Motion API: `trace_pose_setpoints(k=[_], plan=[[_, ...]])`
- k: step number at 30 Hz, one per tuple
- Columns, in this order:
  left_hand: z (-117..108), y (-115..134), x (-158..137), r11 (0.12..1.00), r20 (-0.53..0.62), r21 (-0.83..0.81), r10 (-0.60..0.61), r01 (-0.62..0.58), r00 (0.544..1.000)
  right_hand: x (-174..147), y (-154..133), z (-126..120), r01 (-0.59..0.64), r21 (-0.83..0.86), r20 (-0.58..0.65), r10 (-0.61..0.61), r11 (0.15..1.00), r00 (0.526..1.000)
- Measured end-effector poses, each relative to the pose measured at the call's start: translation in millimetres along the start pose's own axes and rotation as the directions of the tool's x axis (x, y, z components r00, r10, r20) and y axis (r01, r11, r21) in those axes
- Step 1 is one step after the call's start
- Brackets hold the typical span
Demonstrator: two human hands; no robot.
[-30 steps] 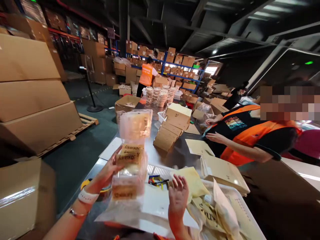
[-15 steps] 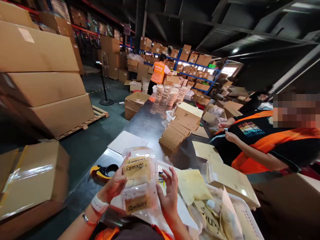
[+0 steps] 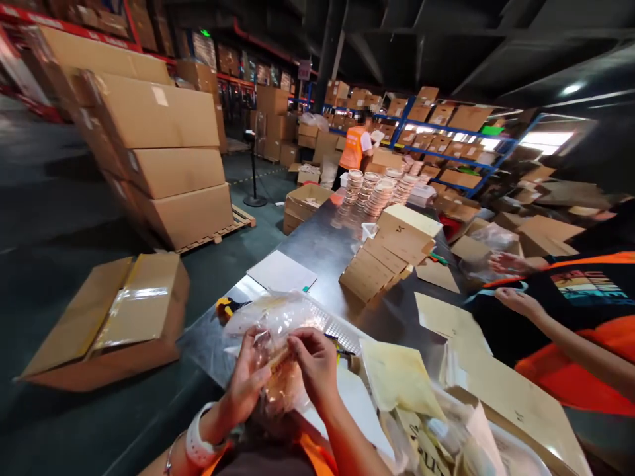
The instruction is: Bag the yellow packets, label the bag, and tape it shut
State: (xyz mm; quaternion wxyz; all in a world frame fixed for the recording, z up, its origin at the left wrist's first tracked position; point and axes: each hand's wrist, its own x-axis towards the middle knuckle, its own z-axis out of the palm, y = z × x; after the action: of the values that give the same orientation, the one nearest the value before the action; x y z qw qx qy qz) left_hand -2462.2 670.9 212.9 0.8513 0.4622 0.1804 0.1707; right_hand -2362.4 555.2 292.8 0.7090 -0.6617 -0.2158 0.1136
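Both my hands grip a clear plastic bag holding yellowish packets, low over the near edge of the steel table. My left hand pinches the bag from the left, my right hand from the right, fingers curled into the film. Past the bag lies a yellow and black tape dispenser and a white perforated basket. To my right sit cream pouches.
A co-worker in an orange vest reaches over flat cream envelopes on the right. Fanned tan boxes and stacked round tins fill the table's middle and far end. An open carton lies on the floor left, before palletised cartons.
The bag came down from raised in my left hand to table height. My right hand closed on it. The view swung left and down.
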Motion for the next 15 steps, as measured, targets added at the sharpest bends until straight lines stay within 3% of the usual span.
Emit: trace_pose_setpoints(k=[4, 6, 8, 10, 12, 13, 15], plan=[[11, -2, -22, 0.995, -0.284, -0.069, 0.046, -0.069, 0.958, -13, 2, 3, 0.000, -0.049, 0.102, 0.005, 0.999, 0.995], [19, 0, -30, 0.992, -0.325, -0.054, 0.087, -0.110, 0.942, -22, 6, 5, 0.072, -0.172, 0.164, -0.043, 0.982, 0.985], [25, 3, -36, 0.988, -0.337, -0.044, 0.123, -0.147, 0.933, -30, 11, 5, 0.170, -0.381, 0.166, -0.114, 0.909, 0.980], [28, 6, -41, 0.985, -0.351, -0.056, 0.134, -0.164, 0.927, -36, 19, 0, 0.215, -0.606, 0.095, -0.199, 0.766, 0.975], [29, 9, -46, 0.986, -0.357, -0.075, 0.111, -0.146, 0.928, -37, 26, -12, 0.187, -0.741, -0.006, -0.284, 0.645, 0.959], [29, 10, -49, 0.988, -0.344, -0.086, 0.092, -0.129, 0.935, -37, 28, -21, 0.168, -0.767, -0.056, -0.326, 0.620, 0.944], [27, 11, -55, 0.991, -0.292, -0.106, 0.049, -0.083, 0.955, -40, 31, -40, 0.149, -0.746, -0.163, -0.395, 0.649, 0.904]])
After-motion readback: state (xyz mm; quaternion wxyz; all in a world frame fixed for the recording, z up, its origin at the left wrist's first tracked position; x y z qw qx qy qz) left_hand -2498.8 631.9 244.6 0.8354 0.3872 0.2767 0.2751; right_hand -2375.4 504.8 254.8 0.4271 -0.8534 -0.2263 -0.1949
